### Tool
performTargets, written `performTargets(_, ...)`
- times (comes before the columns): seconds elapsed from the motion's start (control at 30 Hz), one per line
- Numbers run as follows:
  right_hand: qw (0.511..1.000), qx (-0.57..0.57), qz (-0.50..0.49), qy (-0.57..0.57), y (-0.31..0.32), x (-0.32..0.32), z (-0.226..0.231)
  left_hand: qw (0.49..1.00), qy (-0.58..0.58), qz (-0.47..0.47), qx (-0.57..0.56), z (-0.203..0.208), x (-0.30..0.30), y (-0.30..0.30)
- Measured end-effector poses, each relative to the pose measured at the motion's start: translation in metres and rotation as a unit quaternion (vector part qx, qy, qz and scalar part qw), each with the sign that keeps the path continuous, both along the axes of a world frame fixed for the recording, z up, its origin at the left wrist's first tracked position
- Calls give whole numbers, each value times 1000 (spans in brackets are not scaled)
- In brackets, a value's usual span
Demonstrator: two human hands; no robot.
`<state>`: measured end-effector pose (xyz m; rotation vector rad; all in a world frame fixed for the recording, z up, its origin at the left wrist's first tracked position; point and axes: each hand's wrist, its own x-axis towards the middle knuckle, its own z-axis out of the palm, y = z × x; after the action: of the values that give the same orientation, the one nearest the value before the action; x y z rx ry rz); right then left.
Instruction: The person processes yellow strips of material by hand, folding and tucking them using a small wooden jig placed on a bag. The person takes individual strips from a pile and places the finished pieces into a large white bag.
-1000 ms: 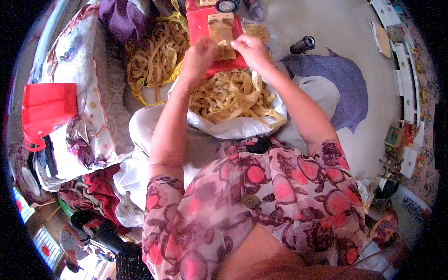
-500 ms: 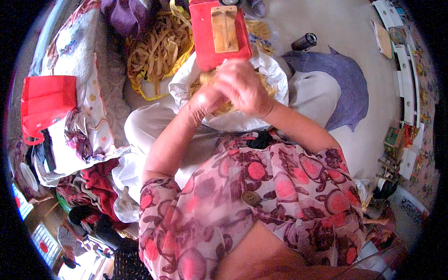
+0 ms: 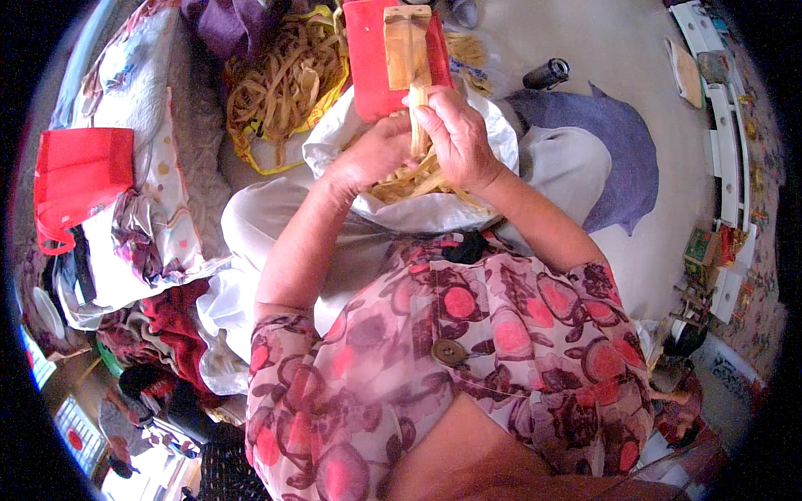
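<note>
Right hand [image 3: 459,138] pinches a flat tan strip [image 3: 418,142], left hand [image 3: 376,154] beside it, its fingers too blurred to tell, wooden block [image 3: 407,54] on red board [image 3: 366,67].

- Your top [image 3: 518,392], at six o'clock, shows pink rounds and dark purple leaf shapes.
- Its sleeves [image 3: 282,338] are short.
- Five o'clock: your round brown button [image 3: 449,352].
- Ten and two: your pale grey trousers [image 3: 266,215].

Pale floor [image 3: 635,67], cloth-draped grey furniture [image 3: 196,146] left, white furniture [image 3: 725,142] right, bright window [image 3: 73,417] lower left
</note>
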<state>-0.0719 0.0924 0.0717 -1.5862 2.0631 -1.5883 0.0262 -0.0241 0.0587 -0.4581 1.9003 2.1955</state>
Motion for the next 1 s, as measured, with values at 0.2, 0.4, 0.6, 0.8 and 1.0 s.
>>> performTargets(0.2, 987, 79, -27, -138, 2, -5, -15, 807, 156, 76, -565, 15, 1, 10)
performTargets(0.4, 572, -15, 185, -799, 0, -9, -5, 753, 352, 177, -527, 16, -7, 6)
performTargets(0.6, 980, 126, 55, -141, 4, -2, 10, 844, 265, 177, -432, 7, -2, 3)
performTargets(0.8, 986, 141, -31, 87, 6, -15, 18, 961, 189, 199, -45, -4, -7, -1)
performTargets(1.0, 994, 66, -15, -88, 0, -22, -2, 961, 179, 208, -42, -12, -11, 0)
